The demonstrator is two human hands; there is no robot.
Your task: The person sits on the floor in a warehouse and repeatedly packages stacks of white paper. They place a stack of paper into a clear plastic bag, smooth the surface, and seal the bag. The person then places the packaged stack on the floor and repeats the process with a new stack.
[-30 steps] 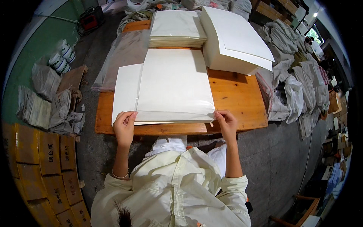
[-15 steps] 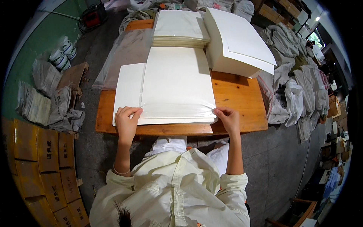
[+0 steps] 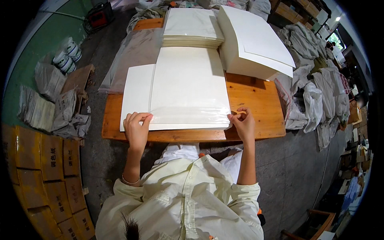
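- Left hand [image 3: 136,130] pinches the clear plastic sleeve's [image 3: 188,90] near left corner.
- Right hand [image 3: 243,124] pinches its near right corner.
- White paper sheet [image 3: 137,94] lies beneath, left.

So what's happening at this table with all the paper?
A person in a pale shirt stands at a wooden table. Both hands grip the near edge of a clear plastic sleeve holding white sheets: the left hand at its left corner, the right hand at its right corner. A loose white sheet lies beneath, and stacks of white paper sit farther back.
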